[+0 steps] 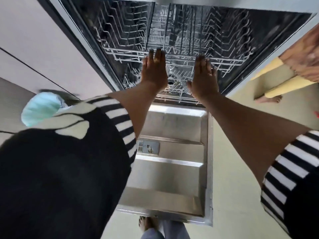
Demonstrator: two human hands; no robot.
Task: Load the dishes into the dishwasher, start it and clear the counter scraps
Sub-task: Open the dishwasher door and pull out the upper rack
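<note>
Dishwasher door (172, 178) flat, lengthwise outward

Left arm (138, 107) and right arm (241, 121) stretched forward, left grip (154, 69) and right grip (202, 79) side by side, flat, backs up

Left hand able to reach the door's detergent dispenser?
Probably yes: the detergent dispenser sits uncovered on the open door, beside the left forearm; the left hand, at the upper rack, only needs withdrawing.
</note>
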